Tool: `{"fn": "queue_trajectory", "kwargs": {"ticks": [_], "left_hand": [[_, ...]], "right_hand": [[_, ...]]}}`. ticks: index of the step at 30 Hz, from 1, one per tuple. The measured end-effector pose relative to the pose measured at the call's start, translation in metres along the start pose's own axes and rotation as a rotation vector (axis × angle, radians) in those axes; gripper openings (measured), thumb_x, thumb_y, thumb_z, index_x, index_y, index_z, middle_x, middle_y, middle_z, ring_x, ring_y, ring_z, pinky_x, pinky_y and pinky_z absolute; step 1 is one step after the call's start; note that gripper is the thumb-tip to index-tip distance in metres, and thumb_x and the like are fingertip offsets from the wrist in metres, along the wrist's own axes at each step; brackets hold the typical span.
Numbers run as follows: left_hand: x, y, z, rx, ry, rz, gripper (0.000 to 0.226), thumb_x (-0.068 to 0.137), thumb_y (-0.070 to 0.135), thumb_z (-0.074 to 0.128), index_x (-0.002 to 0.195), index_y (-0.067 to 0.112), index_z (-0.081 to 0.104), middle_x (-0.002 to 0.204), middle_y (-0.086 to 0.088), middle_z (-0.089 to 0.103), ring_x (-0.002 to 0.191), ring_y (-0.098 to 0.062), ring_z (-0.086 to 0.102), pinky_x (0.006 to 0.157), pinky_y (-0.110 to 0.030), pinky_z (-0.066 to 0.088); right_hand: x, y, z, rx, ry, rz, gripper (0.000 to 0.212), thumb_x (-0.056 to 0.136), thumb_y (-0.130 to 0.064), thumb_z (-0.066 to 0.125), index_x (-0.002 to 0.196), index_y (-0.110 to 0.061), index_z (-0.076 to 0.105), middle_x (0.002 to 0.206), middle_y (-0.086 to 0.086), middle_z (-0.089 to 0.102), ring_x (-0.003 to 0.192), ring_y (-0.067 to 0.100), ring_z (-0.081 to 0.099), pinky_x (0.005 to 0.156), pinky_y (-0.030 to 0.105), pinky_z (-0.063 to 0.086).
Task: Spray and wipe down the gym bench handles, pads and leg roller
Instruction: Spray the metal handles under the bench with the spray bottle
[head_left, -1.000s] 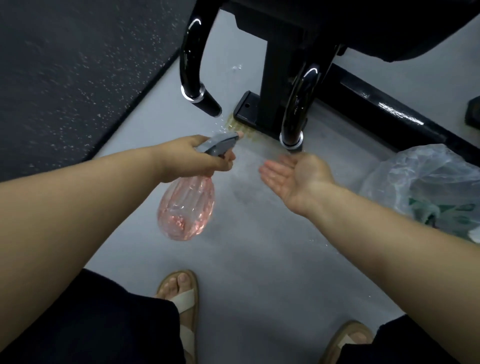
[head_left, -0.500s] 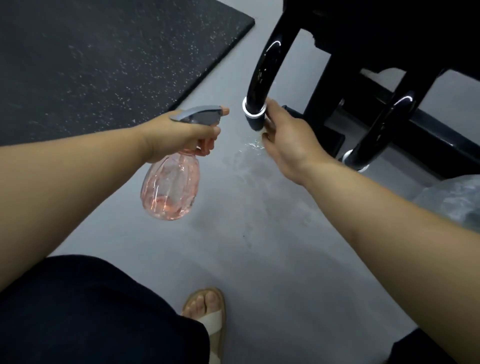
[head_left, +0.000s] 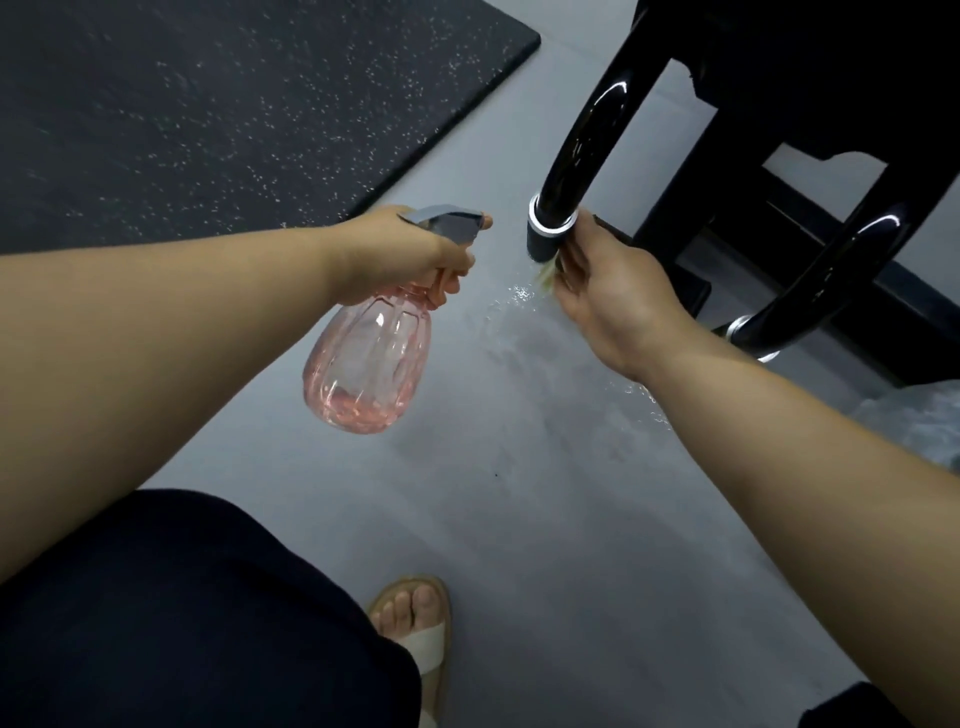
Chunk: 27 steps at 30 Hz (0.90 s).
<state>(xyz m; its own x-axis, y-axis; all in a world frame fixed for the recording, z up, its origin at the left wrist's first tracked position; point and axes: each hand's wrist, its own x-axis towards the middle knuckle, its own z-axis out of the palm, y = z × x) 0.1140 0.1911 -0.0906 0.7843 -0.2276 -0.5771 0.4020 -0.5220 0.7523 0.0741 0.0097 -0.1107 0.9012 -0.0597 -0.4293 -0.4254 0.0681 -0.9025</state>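
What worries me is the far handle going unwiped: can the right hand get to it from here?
Probably yes. The right hand holds the near handle at its end; the far handle curves down just to its right, and nothing but the bench's low base and floor shows between them.

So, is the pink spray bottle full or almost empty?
Almost empty. The pink spray bottle, held upright by the left hand, shows liquid only in its lowest part; above that the body looks clear.
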Motion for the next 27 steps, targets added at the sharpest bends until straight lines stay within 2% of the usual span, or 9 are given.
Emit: {"fn": "queue_trajectory", "kwargs": {"ticks": [3, 5, 9, 13, 15, 18, 20, 23, 27], "left_hand": [[-0.001, -0.004, 0.000, 0.182, -0.069, -0.029, 0.028, 0.087, 0.021, 0.063, 0.111, 0.006, 0.063, 0.097, -0.011, 0.067, 0.085, -0.022, 0.064, 0.080, -0.032, 0.056], [-0.003, -0.003, 0.005, 0.199, -0.082, -0.041, 0.028, 0.088, 0.021, 0.063, 0.112, 0.006, 0.063, 0.092, -0.011, 0.066, 0.081, -0.022, 0.063, 0.079, -0.033, 0.057], [-0.005, 0.003, 0.013, 0.135, -0.003, -0.032, 0.035, 0.086, 0.022, 0.065, 0.120, 0.014, 0.059, 0.078, -0.006, 0.059, 0.071, -0.022, 0.058, 0.081, -0.041, 0.057], [-0.019, -0.002, 0.035, 0.276, -0.153, 0.034, 0.040, 0.081, 0.023, 0.071, 0.115, 0.016, 0.051, 0.097, -0.007, 0.057, 0.084, -0.020, 0.057, 0.081, -0.036, 0.052], [-0.024, -0.003, 0.049, 0.291, -0.202, 0.045, 0.042, 0.079, 0.017, 0.073, 0.114, 0.012, 0.049, 0.101, -0.006, 0.058, 0.087, -0.019, 0.060, 0.079, -0.031, 0.052], [-0.025, 0.006, 0.062, 0.289, -0.194, 0.102, 0.027, 0.078, 0.008, 0.067, 0.098, 0.018, 0.052, 0.098, -0.004, 0.060, 0.083, -0.014, 0.060, 0.072, -0.019, 0.052], [-0.025, 0.011, 0.070, 0.188, -0.213, 0.057, 0.027, 0.078, 0.012, 0.069, 0.101, 0.013, 0.055, 0.095, -0.007, 0.063, 0.083, -0.017, 0.064, 0.075, -0.022, 0.054], [-0.026, 0.016, 0.084, 0.122, -0.304, 0.022, 0.015, 0.087, 0.007, 0.061, 0.101, 0.004, 0.058, 0.106, -0.016, 0.064, 0.094, -0.023, 0.066, 0.086, -0.029, 0.055], [-0.025, 0.026, 0.091, 0.176, -0.368, 0.072, 0.013, 0.089, 0.002, 0.056, 0.093, 0.014, 0.051, 0.109, -0.014, 0.056, 0.097, -0.019, 0.055, 0.098, -0.036, 0.046]], "right_hand": [[0.001, -0.001, -0.001, 0.068, -0.034, 0.067, 0.040, 0.096, -0.040, 0.048, 0.131, -0.021, 0.053, 0.131, -0.008, 0.054, 0.123, 0.008, 0.048, 0.108, 0.028, 0.035], [0.000, -0.002, -0.002, 0.120, -0.053, 0.098, 0.038, 0.097, -0.041, 0.047, 0.129, -0.022, 0.054, 0.129, -0.010, 0.055, 0.120, 0.004, 0.049, 0.104, 0.026, 0.037], [-0.007, 0.003, -0.005, 0.205, -0.022, 0.181, 0.046, 0.098, -0.036, 0.047, 0.138, -0.014, 0.045, 0.133, -0.003, 0.051, 0.118, 0.014, 0.054, 0.092, 0.028, 0.046], [-0.025, 0.019, -0.007, 0.113, -0.224, 0.308, 0.059, 0.092, -0.033, 0.057, 0.143, -0.014, 0.035, 0.139, 0.004, 0.043, 0.121, 0.024, 0.050, 0.099, 0.039, 0.044], [-0.034, 0.027, -0.008, -0.009, -0.406, 0.237, 0.079, 0.082, -0.028, 0.067, 0.148, -0.018, 0.025, 0.145, -0.005, 0.038, 0.124, 0.016, 0.048, 0.099, 0.035, 0.042], [-0.038, 0.029, -0.010, -0.078, -0.539, 0.107, 0.063, 0.072, -0.021, 0.065, 0.130, -0.030, 0.044, 0.133, -0.007, 0.051, 0.111, 0.011, 0.058, 0.095, 0.031, 0.043], [-0.037, 0.028, -0.018, -0.149, -0.562, 0.038, 0.063, 0.074, -0.010, 0.068, 0.127, -0.032, 0.042, 0.130, 0.002, 0.054, 0.110, 0.012, 0.061, 0.099, 0.030, 0.045], [-0.041, 0.033, -0.026, -0.250, -0.484, -0.003, 0.079, 0.074, -0.006, 0.073, 0.140, -0.026, 0.034, 0.132, 0.000, 0.053, 0.108, 0.006, 0.061, 0.096, 0.028, 0.049], [-0.048, 0.042, -0.027, -0.217, -0.255, -0.109, 0.056, 0.079, -0.004, 0.069, 0.124, -0.030, 0.046, 0.111, -0.010, 0.061, 0.088, -0.010, 0.062, 0.075, 0.010, 0.051]]}}
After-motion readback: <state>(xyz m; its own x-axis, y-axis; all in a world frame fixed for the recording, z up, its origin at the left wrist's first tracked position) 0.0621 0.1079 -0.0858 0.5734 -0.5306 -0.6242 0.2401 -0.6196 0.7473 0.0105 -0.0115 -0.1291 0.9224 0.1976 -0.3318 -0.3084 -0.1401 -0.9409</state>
